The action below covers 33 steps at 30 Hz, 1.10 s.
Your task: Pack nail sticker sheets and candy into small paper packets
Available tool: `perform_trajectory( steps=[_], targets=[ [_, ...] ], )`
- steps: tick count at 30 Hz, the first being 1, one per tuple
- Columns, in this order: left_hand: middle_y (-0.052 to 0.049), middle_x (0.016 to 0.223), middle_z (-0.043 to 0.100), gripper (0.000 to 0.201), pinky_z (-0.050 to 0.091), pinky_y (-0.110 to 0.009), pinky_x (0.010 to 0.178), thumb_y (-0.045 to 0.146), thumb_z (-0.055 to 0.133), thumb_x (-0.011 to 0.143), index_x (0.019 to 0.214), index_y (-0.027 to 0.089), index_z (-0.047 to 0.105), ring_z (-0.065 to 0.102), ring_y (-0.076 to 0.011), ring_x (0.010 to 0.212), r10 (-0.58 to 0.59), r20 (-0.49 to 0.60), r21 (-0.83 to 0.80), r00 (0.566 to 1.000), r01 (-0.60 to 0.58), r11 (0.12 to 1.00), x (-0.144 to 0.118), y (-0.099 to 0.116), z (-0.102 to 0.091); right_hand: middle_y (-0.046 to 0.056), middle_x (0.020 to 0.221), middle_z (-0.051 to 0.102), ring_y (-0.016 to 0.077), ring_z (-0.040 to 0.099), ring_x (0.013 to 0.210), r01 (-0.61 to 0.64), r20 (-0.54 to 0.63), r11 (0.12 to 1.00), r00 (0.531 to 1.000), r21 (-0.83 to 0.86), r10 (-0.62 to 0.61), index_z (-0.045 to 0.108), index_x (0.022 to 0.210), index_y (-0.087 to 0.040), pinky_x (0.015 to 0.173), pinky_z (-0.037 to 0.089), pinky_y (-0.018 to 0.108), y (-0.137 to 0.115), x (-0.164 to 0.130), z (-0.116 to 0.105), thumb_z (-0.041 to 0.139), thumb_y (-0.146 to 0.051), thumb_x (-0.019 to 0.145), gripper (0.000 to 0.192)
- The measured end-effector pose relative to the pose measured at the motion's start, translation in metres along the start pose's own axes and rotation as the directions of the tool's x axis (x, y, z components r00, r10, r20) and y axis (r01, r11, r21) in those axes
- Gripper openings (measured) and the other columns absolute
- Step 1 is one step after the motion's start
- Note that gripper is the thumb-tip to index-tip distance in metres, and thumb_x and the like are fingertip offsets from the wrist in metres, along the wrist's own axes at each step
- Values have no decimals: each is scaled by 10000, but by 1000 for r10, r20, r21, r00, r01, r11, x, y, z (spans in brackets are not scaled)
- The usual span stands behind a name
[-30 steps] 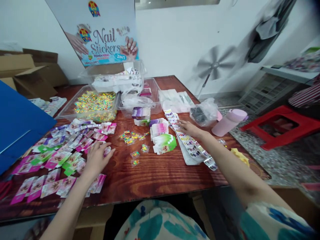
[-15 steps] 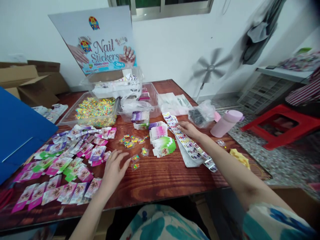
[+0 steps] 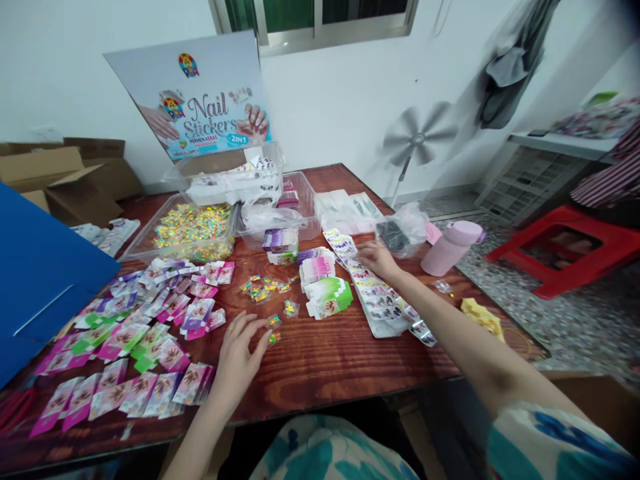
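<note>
My left hand lies flat on the wooden table with fingers spread, its fingertips touching two small clear packets of coloured bits. My right hand rests on a long pile of nail sticker sheets, fingers apart, holding nothing that I can see. Between the hands stand stacked flat cartons, pink and green. More small packets lie scattered behind the left hand. Many pink, purple and green sticker packs cover the table's left half.
A clear tray of coloured bits, clear tubs and a Nail Stickers display card stand at the back. A pink bottle and plastic bag sit right. A blue board, cardboard boxes, fan, red stool.
My left hand has slid right, off the sticker packs, to the small packets in the middle. The right hand has stayed on the sticker sheets. The view has tilted up slightly.
</note>
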<state>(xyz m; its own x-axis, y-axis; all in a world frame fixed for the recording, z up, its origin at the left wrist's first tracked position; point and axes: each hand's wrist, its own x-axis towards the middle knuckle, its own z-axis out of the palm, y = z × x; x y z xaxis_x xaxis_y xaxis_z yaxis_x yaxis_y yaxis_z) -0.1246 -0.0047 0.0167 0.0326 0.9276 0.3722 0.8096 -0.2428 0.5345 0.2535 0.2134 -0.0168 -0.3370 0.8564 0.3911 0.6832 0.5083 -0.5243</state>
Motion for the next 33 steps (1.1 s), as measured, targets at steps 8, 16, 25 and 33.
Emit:
perform_trajectory(
  steps=[8,16,25,33],
  targets=[
    [-60,1080,698,172,448,-432,1028,330,576,877,975,262,699,589,-243,1150,6,46,-331,999,9,944,5,48,-4,45,833,730,179,651,719,-80,-73,942,991,327,109,705,863,-192,648,513,295,-80,-17,-77,638,-513,835,329],
    [-100,1307,601,646,428,-373,1038,357,713,783,1364,235,461,559,-231,1212,-93,196,-748,976,210,629,30,106,26,18,750,720,145,646,651,-188,128,667,982,721,138,707,786,-193,605,534,266,-188,-32,-65,742,-466,759,277],
    [-42,852,735,344,494,-263,727,453,709,768,921,146,686,661,-166,761,-215,367,-840,905,422,340,21,85,20,104,1181,635,246,621,1041,139,-132,929,986,343,-99,588,1252,-258,899,519,408,-206,-58,-1,624,-426,877,412],
    [-58,905,733,378,473,-264,756,470,701,774,946,133,702,647,-176,799,-202,334,-825,921,389,410,8,73,2,123,1440,438,294,438,1316,268,-63,936,963,229,-260,362,1456,-308,1062,395,511,-217,-72,17,589,-394,905,602]
  ],
)
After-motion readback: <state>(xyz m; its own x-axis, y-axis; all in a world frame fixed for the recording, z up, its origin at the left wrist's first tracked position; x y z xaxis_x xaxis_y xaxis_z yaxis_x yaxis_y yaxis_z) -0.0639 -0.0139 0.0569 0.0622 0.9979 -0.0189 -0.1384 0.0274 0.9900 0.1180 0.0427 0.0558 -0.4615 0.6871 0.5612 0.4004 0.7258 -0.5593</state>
